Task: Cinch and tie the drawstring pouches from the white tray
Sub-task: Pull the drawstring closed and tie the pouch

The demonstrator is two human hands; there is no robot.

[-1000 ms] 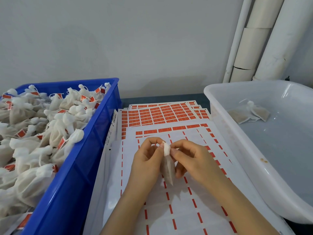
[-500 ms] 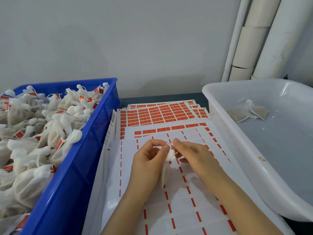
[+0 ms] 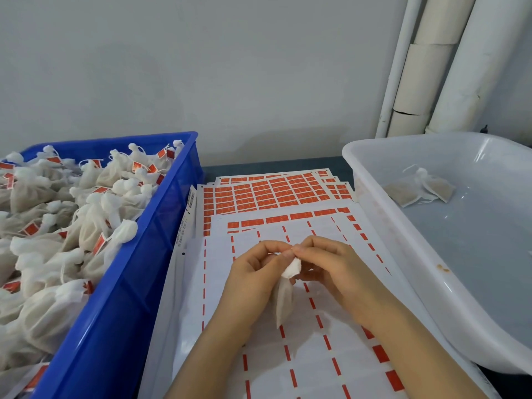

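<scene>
the left hand (image 3: 253, 280) has its fingers curled round the small white pouch (image 3: 283, 298), thumb and forefinger pinched at the bunched neck, and the right hand (image 3: 331, 272) meets it fingertip to fingertip, also pinching at that gathered top with the other fingers folded under. whether the right hand's pinch is on the cloth or on the cord cannot be told, the string being too fine to make out. the body of the pouch hangs down between the two hands, tilted, its lower corner just above the paper. this pouch is outside the white tray (image 3: 374, 203), to the left of its near wall. inside the tray, toward its far left corner, lie two flat untied pouches (image 3: 420, 187), touching each other, with loose cords showing. a small brown spot marks the tray's inner left wall. just left of the tray, partly tucked against its side, spread overlapping label sheets (image 3: 288, 194), white with red-orange labels, and the hands are over these. well left of the tray, beyond the sheets, stands a blue crate (image 3: 121, 298) heaped with tied pouches (image 3: 57, 226) bearing red-orange tags. behind the tray, white pipes (image 3: 449, 61) rise along a pale wall.
</scene>
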